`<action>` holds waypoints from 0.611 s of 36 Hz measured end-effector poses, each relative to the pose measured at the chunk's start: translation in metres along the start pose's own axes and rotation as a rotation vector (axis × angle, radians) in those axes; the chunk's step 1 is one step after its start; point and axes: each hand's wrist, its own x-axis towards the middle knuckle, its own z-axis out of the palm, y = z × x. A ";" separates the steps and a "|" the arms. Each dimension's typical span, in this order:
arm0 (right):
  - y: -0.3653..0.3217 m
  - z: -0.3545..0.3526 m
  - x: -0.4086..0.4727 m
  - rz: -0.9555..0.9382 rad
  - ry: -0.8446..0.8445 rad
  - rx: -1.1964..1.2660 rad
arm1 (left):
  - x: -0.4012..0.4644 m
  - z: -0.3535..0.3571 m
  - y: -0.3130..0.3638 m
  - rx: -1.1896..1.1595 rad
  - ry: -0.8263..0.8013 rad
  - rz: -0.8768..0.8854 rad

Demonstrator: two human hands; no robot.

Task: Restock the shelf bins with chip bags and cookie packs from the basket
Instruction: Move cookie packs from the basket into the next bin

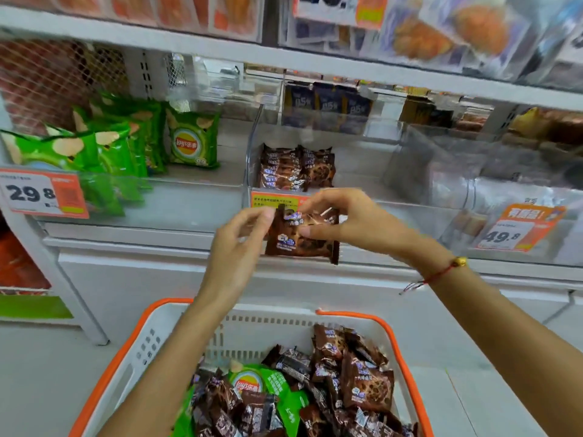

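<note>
The green chip bags point(193, 141) in the left bin read "Lay's", as does the one in my basket point(132, 351) below. Price tags show "29.8" point(42, 193) on the left and "49.8" point(517, 230) on the right. I hold 1 brown cookie pack point(301, 236) between my hands, in front of the middle bin point(252, 152) with its stacked cookie packs. My right hand point(344, 216) pinches its top edge; my left hand point(241, 238) grips its left edge with curled fingers.

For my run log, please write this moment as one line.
right hand: pinches brown cookie pack | left hand: touching its left edge | clear shelf bin: partly stocked | white orange-rimmed basket: packs remain
</note>
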 end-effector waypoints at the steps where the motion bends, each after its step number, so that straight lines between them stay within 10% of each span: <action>1: -0.002 -0.010 0.005 0.010 0.007 0.022 | 0.010 -0.002 0.006 -0.010 0.069 0.043; 8: 0.012 -0.065 0.047 0.136 0.193 0.162 | 0.077 -0.012 0.016 0.203 0.267 0.243; 22: 0.103 -0.044 0.159 0.220 0.210 -0.436 | 0.083 -0.009 -0.009 0.633 0.262 0.295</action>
